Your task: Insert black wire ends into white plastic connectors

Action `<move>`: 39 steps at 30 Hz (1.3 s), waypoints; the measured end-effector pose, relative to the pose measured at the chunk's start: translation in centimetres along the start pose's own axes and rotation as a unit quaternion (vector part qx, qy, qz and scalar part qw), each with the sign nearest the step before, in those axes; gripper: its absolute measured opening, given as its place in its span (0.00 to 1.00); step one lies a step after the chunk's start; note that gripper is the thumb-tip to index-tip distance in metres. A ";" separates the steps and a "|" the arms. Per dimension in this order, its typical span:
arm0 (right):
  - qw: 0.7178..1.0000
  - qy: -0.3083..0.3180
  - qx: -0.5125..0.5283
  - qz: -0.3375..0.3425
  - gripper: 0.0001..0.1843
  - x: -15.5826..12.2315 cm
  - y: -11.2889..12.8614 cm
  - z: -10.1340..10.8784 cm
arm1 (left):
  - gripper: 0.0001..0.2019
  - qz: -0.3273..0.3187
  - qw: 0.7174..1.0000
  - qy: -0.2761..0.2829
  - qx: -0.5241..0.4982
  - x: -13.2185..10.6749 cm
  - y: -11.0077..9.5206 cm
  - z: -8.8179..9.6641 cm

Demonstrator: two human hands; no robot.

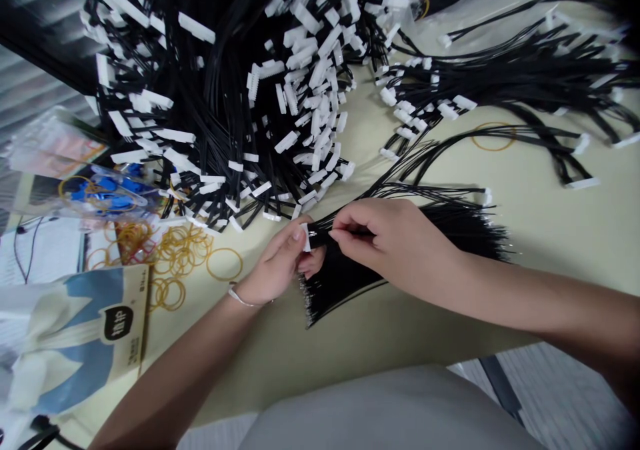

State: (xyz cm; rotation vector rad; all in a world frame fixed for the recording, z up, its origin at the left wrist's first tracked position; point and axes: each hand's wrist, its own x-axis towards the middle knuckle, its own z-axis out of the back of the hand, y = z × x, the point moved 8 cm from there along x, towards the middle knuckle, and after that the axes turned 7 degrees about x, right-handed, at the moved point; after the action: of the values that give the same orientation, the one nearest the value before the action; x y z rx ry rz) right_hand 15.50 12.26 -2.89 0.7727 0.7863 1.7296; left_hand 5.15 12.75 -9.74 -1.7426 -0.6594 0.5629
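Observation:
My left hand (280, 263) pinches a small white connector (306, 237) at the end of thin black wires. My right hand (395, 240) is closed in a pinch on a black wire (350, 233) right at that connector. Under both hands lies a loose bundle of black wires (340, 283) with bare metal tips, fanned out across the pale yellow table (550, 223). A thin bracelet is on my left wrist.
A big heap of black cables with white connectors (240, 97) fills the upper left. More finished cables (525, 77) lie at upper right. Yellow rubber bands (180, 250), a blue-and-white paper bag (80, 337) and plastic bags (55, 150) sit at left. The table edge runs along the bottom.

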 end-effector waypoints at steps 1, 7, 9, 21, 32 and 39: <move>1.000 0.001 0.002 -0.001 0.07 0.0 0.0 0.0 | 0.15 0.000 1.000 0.000 0.000 0.0 0.0 0.0; 1.000 -0.005 -0.011 0.004 0.06 0.0 0.0 0.0 | 0.15 0.004 1.000 0.004 0.005 -0.1 0.1 -0.1; 1.000 -0.011 -0.018 0.007 0.05 0.0 0.0 0.0 | 0.15 0.004 1.000 0.003 0.009 -0.1 0.1 -0.1; 0.998 0.027 0.029 -0.040 0.07 -0.1 -0.6 -0.7 | 0.15 0.003 0.996 -0.011 0.085 -0.4 0.0 -0.1; 0.997 0.064 0.031 -0.030 0.08 -0.3 -0.7 -1.5 | 0.16 0.013 0.992 -0.007 0.125 -0.7 0.2 -0.3; 0.992 -0.002 -0.085 0.088 0.06 -0.7 1.4 0.1 | 0.18 0.004 0.999 -0.041 0.033 0.1 -0.1 0.2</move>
State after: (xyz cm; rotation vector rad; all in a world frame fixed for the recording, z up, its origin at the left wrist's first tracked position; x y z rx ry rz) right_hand 14.97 11.27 -1.75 0.7469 0.5737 1.9247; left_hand 5.06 13.00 -9.66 -1.6686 -0.6839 0.6581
